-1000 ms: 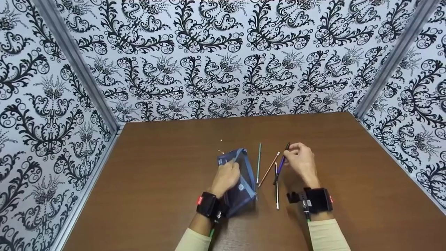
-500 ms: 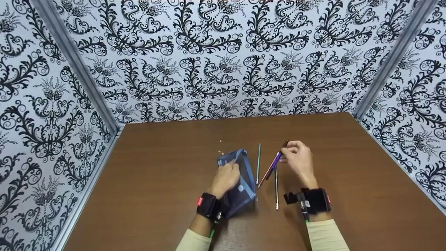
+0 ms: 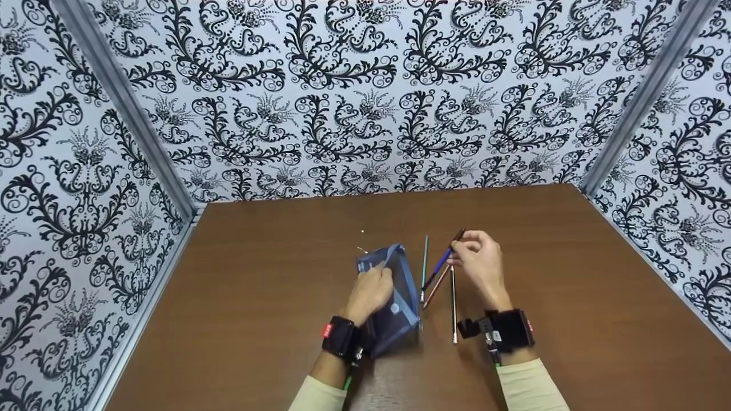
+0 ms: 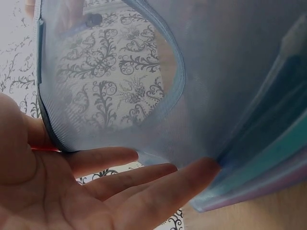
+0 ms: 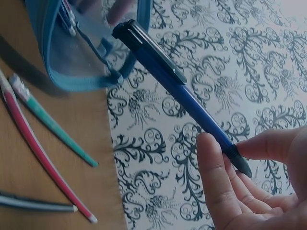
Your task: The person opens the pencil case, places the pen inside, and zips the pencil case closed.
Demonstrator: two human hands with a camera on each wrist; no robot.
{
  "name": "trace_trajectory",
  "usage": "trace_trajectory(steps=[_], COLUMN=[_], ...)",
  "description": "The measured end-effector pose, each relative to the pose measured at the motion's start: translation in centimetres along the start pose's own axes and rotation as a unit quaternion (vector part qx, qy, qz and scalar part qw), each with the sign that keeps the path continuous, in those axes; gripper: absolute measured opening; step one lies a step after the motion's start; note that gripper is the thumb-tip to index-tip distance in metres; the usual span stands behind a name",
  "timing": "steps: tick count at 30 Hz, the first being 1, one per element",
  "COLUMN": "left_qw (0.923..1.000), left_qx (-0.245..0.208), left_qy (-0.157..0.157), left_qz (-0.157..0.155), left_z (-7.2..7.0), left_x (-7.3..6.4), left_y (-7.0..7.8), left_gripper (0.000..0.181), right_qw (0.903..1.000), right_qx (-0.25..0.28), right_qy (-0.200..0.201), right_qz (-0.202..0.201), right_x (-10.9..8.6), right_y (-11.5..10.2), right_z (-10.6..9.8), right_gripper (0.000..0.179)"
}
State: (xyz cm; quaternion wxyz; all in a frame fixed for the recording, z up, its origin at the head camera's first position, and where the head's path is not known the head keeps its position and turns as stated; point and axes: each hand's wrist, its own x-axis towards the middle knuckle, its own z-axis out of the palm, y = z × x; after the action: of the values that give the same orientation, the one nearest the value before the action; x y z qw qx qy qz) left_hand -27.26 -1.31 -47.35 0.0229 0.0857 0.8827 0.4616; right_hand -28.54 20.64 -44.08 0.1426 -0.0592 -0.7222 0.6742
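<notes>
A blue see-through zip pencil pouch (image 3: pixel 393 328) stands tilted above the table, its mouth facing right. My left hand (image 3: pixel 371 290) grips its upper edge; in the left wrist view the thumb and fingers lie about the mesh (image 4: pixel 211 72). Between thumb and fingertips, my right hand (image 3: pixel 481 264) pinches a blue and black pen (image 5: pixel 187 98) near its dark tip. The pen's clip end slants down toward the pouch mouth, apart from it. Inside the pouch, several pencil ends (image 5: pixel 67 19) show in the right wrist view.
On the brown table (image 3: pixel 257 297) lie a green pencil (image 3: pixel 425 262), a reddish pencil (image 3: pixel 436 289) and a black-striped pencil (image 3: pixel 454 314), right of the pouch. Patterned walls (image 3: pixel 354 114) enclose the back and sides.
The right hand has moved left with the pen, from above the black-striped pencil to over the green and reddish ones. The left hand and pouch have stayed in place.
</notes>
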Motion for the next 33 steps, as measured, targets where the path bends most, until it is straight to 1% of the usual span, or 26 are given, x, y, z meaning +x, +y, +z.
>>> trace_trajectory(steps=[3, 5, 10, 17, 25, 27, 33], left_qw=[0.9999, 0.9998, 0.9999, 0.9999, 0.9998, 0.9998, 0.9998], left_qx=[0.001, 0.005, 0.001, -0.011, -0.016, -0.013, 0.019], left_qy=[0.002, 0.009, 0.008, -0.006, -0.010, -0.009, 0.006], left_qz=[0.010, 0.016, 0.009, -0.008, -0.011, -0.012, 0.002], left_z=[0.0, 0.1, 0.1, 0.1, 0.4, 0.4, 0.5], left_x=[-0.1, 0.0, 0.0, 0.1, 0.2, 0.2, 0.2], left_y=[0.0, 0.0, 0.1, 0.0, -0.1, -0.2, -0.1], left_gripper=[0.051, 0.050, 0.050, 0.051, 0.051, 0.051, 0.050], right_qw=[0.9997, 0.9996, 0.9995, 0.9994, 0.9990, 0.9990, 0.9984], right_qx=[0.021, 0.025, 0.021, 0.019, 0.024, 0.025, 0.024], right_qy=[-0.008, -0.012, -0.020, -0.027, -0.033, -0.033, -0.047], right_qz=[0.001, 0.003, 0.010, 0.012, 0.017, 0.018, 0.020], right_x=[-0.2, -0.3, -0.4, -0.6, -0.8, -0.8, -0.9], right_y=[0.1, 0.2, 0.4, 0.5, 0.7, 0.8, 1.2], right_z=[0.6, 1.0, 1.4, 1.8, 2.3, 2.4, 2.7], right_gripper=[0.024, 0.024, 0.023, 0.022, 0.025, 0.025, 0.025])
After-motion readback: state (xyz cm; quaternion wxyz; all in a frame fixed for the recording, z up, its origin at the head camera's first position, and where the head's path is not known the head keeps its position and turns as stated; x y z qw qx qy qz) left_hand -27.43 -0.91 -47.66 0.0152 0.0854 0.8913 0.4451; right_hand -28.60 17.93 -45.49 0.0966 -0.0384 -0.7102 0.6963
